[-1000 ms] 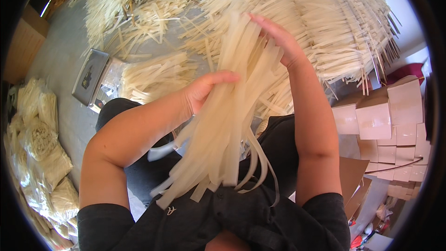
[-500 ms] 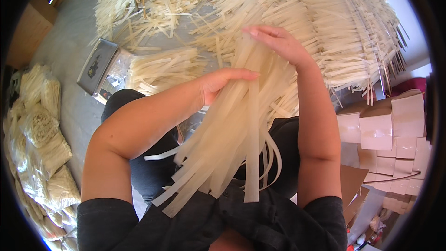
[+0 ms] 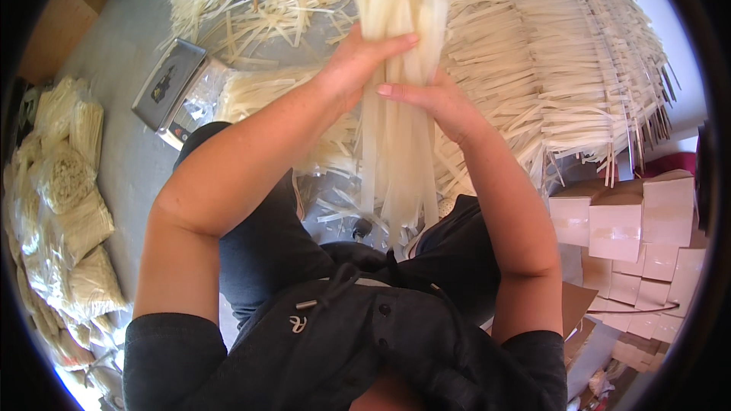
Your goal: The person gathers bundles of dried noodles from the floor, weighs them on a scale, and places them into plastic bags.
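A pale letter-like emblem point(image 3: 298, 324) marks the black shirt point(image 3: 335, 358).

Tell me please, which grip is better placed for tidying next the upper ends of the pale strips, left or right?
Probably the left grip: it holds the bundle of strips nearer the upper ends, while the right grip holds lower.

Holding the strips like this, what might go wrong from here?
The left grip and right grip hold the pale strip bundle by its upper part, so the lower ends hang loose and might fan out or tangle. Any strip slipping free could drop among the loose strips on the floor below and get mixed in.
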`<action>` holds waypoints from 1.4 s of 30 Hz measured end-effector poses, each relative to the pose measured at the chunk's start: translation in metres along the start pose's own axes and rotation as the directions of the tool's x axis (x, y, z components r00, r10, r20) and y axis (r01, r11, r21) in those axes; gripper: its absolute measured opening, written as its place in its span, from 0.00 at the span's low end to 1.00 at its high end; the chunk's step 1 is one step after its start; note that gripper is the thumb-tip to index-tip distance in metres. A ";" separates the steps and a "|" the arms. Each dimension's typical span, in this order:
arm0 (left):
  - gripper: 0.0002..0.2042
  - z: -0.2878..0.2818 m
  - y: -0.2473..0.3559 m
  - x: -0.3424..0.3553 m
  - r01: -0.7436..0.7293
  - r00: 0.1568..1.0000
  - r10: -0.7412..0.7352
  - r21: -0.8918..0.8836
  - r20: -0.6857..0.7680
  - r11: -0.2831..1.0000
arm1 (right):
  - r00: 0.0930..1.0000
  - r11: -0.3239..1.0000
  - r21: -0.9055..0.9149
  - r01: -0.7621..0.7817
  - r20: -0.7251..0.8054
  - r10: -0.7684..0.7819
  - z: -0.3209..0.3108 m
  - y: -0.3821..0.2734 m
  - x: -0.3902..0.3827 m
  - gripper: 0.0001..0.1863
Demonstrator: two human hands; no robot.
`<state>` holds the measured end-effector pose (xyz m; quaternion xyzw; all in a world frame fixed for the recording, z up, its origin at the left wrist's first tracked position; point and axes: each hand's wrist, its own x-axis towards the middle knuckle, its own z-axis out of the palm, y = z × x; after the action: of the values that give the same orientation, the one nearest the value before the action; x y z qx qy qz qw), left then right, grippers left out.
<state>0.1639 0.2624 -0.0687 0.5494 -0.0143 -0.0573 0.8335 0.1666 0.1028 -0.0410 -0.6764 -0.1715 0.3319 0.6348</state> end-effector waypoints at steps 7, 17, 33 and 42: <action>0.37 0.012 0.011 0.004 0.003 1.000 -0.008 0.137 0.031 0.991 | 0.940 0.909 -0.351 0.225 -0.167 -0.297 -0.009 0.020 0.024 0.44; 0.24 -0.007 -0.007 -0.011 0.513 0.849 -0.433 -0.274 0.303 0.814 | 0.989 0.896 -0.420 -0.146 -0.077 0.125 -0.019 -0.017 -0.024 0.38; 0.24 0.052 -0.046 -0.030 0.706 0.633 -0.521 -0.151 0.573 0.692 | 0.999 0.994 0.103 0.037 0.016 -0.038 -0.107 -0.030 -0.016 0.42; 0.24 0.011 -0.016 0.015 0.276 0.959 -0.246 -0.255 0.141 0.927 | 0.995 0.994 -0.086 0.064 -0.075 -0.071 -0.046 0.017 0.009 0.41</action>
<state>0.1763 0.2450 -0.0796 0.4230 0.0226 -0.1984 0.8839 0.2005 0.0721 -0.0603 -0.7084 -0.1833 0.2763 0.6231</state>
